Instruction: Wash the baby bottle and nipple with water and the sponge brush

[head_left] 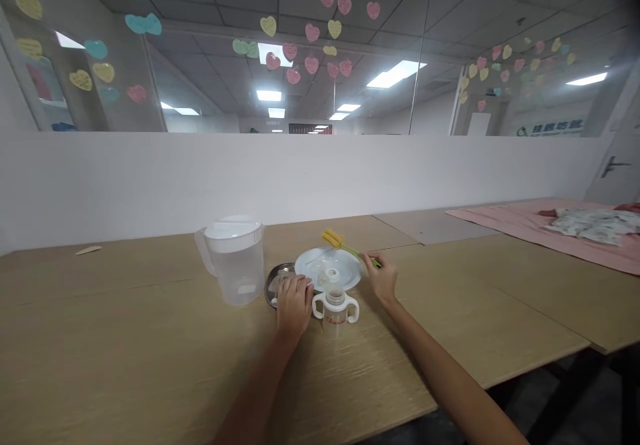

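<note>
Nearest, an uncapped bottle (335,313) stands upright on the wood-grain table (390,378): clear body, threaded neck, two curved white handles. Left hand (295,300): palm down over the round, shiny metal dish (271,278); whether it grips anything cannot be told. Beside the dish, a translucent plastic pitcher (237,265). Right hand (383,273): closed around the handle of a brush (333,238), its yellow, spongy-looking head at the far rim of the smooth white plate (309,257). A firm grip and level handle would probably steady that soft head.

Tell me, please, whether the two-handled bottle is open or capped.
It is open: the two-handled bottle stands upright on the table, its neck bare, with no cap on it.
</note>
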`<action>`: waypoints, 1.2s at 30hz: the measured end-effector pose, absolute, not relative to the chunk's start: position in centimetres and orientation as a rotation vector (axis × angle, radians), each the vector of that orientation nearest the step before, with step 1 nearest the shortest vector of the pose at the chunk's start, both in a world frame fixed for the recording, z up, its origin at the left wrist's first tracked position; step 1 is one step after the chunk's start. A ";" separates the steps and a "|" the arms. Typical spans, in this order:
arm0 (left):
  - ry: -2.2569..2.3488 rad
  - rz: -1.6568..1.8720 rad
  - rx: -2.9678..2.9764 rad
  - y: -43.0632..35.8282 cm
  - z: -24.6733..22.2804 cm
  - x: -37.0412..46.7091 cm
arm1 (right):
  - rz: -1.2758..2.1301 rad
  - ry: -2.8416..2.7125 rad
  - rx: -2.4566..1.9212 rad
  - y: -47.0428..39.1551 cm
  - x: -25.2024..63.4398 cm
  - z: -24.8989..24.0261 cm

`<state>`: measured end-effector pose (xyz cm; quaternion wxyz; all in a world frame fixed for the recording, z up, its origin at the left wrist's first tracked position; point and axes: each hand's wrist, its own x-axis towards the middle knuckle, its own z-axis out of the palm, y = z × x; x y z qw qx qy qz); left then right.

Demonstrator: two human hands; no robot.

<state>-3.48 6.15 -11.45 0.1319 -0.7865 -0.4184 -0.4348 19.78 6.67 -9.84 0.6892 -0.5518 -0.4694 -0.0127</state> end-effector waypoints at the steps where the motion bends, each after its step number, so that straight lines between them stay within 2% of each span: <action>1: -1.223 -1.257 -2.291 6.2 -11.6 -3.4 | -0.032 -1.042 -1.233 6.7 19.8 -9.8; 7: -1.232 -1.245 -2.318 6.4 -11.9 -3.2 | -0.059 -1.052 -1.253 6.6 19.8 -9.8; 15: -1.235 -1.262 -2.335 6.4 -11.8 -3.2 | -0.321 -1.306 -1.304 6.7 19.2 -10.9; 20: -1.241 -1.254 -2.341 6.3 -11.8 -3.2 | -0.368 -1.380 -1.330 6.9 19.3 -11.2; 36: -1.250 -1.168 -2.320 5.8 -11.2 -3.5 | 0.199 -1.162 -1.220 7.5 19.4 -10.5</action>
